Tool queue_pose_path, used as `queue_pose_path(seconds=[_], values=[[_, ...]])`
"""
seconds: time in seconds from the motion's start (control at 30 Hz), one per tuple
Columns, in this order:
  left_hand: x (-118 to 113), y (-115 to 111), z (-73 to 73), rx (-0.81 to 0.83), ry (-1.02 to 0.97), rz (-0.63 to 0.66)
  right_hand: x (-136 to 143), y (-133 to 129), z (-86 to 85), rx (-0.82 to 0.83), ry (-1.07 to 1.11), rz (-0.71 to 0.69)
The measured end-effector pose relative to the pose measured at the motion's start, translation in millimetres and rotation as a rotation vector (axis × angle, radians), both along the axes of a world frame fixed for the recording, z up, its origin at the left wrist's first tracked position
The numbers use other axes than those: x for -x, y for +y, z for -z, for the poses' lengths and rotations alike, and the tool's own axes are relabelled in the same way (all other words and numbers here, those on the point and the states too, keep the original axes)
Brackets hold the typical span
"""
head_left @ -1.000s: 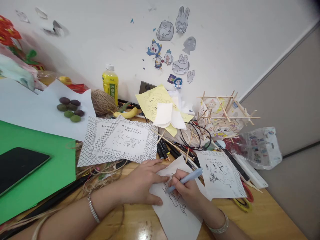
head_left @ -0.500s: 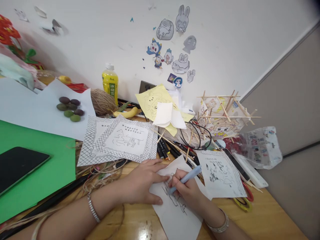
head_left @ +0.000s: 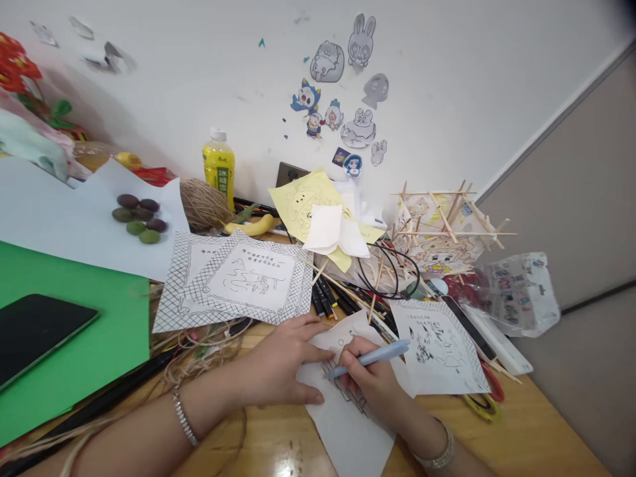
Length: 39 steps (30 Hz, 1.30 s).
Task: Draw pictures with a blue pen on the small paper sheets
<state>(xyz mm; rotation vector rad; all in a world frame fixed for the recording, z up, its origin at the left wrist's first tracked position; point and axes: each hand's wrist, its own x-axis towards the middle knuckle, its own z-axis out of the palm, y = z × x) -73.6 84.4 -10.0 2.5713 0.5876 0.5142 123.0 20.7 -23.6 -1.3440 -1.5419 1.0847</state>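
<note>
A white sheet of paper [head_left: 350, 434] with black line drawing lies at the front middle of the wooden table [head_left: 248, 440]. My right hand [head_left: 373, 381] grips a light blue pen [head_left: 375, 355], its tip down on the drawing. Flat on the sheet's left edge rests my left hand [head_left: 285, 361], fingers spread and holding nothing. Part of the drawing is hidden under my right hand. Just beyond the sheet lie several dark markers [head_left: 324, 296].
Two framed drawings [head_left: 248, 281] lie left, another drawing [head_left: 434, 351] right, by scissors [head_left: 484, 401]. A stick frame [head_left: 444, 228], twine [head_left: 203, 202], a yellow bottle [head_left: 218, 169] and a banana [head_left: 251, 226] stand or lie behind. A tablet [head_left: 40, 338] rests on green paper [head_left: 104, 351].
My right hand and the pen have shifted slightly; the pen tip has moved a little left and up on the sheet, and the pen leans lower. My left hand stays in place.
</note>
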Motion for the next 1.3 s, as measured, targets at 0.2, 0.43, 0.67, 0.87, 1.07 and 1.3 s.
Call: queue_pose_path(seconds=[0.2,0.43,0.67,0.87,1.07,1.3], values=[[1.0,-0.4,-2.0,0.003,0.077,0.008,1.1,1.9,-1.8,0.013,-0.028,-0.068],[0.5,-0.9,-7.3,0.017,0.087,0.008,0.3,1.4,-2.5,0.011,-0.052,-0.088],[1.1,-1.7,-6.6,0.031,0.070,0.011,3.7,0.0,-5.6,0.015,-0.034,-0.059],[1.0,-0.7,-4.8,0.054,0.055,0.003,2.3,-1.4,-7.1,0.035,-0.051,-0.047],[0.2,-1.2,-8.5,0.050,0.097,0.000,1.5,-1.0,-6.1,0.039,-0.054,-0.037],[1.3,-0.9,-5.6,0.057,0.042,0.000,0.7,-1.7,-1.3,0.095,-0.011,-0.021]])
